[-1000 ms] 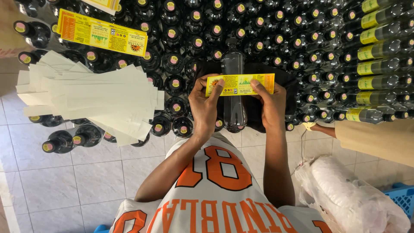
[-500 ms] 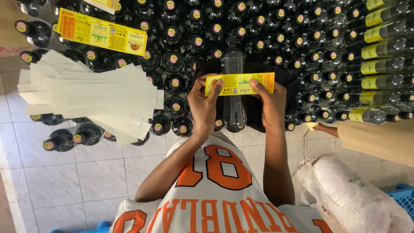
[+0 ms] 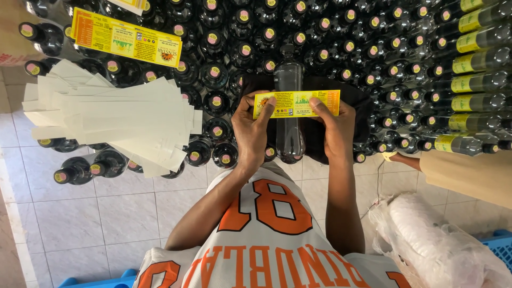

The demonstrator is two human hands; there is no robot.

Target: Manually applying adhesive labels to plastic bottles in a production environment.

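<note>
A dark plastic bottle lies lengthwise in front of me on a black cloth, its cap pointing away. Across its middle sits a yellow paper label. My left hand pinches the label's left end, thumb on top. My right hand pinches its right end the same way. Both hands press the label flat against the bottle.
Several capped dark bottles stand packed on the tiled floor. A fan of white label backs and a yellow label rest on them at left. Labelled bottles lie at right, beside another person's sleeve and a plastic bag.
</note>
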